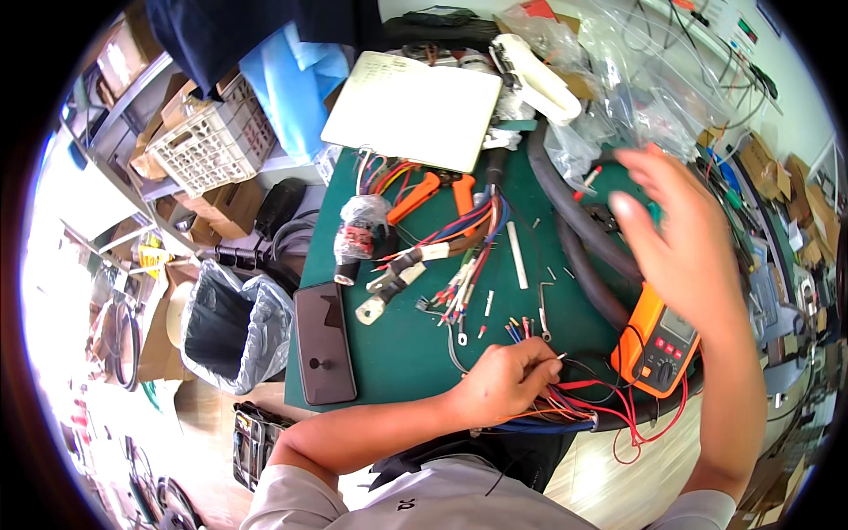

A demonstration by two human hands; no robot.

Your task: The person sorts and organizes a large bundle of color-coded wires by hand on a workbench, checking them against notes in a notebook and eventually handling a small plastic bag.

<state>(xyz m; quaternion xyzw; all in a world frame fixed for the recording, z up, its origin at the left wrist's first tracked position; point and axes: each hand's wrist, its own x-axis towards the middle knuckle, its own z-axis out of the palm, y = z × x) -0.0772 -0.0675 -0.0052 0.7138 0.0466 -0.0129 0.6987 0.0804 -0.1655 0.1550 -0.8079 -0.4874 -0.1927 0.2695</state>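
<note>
My left hand [499,382] is closed in a pinch at the near edge of the green mat [397,349]. Between its thumb and forefinger is a thin wire, its pale tip [562,356] poking out to the right. Coloured wires [579,405] from a thick black cable lie under and beside this hand. Raised over the right side, my right hand [676,234] has thumb and fingers apart and holds nothing; its fingertips are slightly blurred. Just below it lies an orange multimeter [658,349] with red and black leads, partly covered by my wrist.
Orange-handled pliers [417,196], a wire bundle with white-sleeved ends [461,287] and copper cable lugs [373,307] lie mid-mat. A dark phone-like slab [324,344] sits left, an open notebook [411,106] at the back. Thick black cable [565,199] curves along the right. A lined bin [234,327] stands left.
</note>
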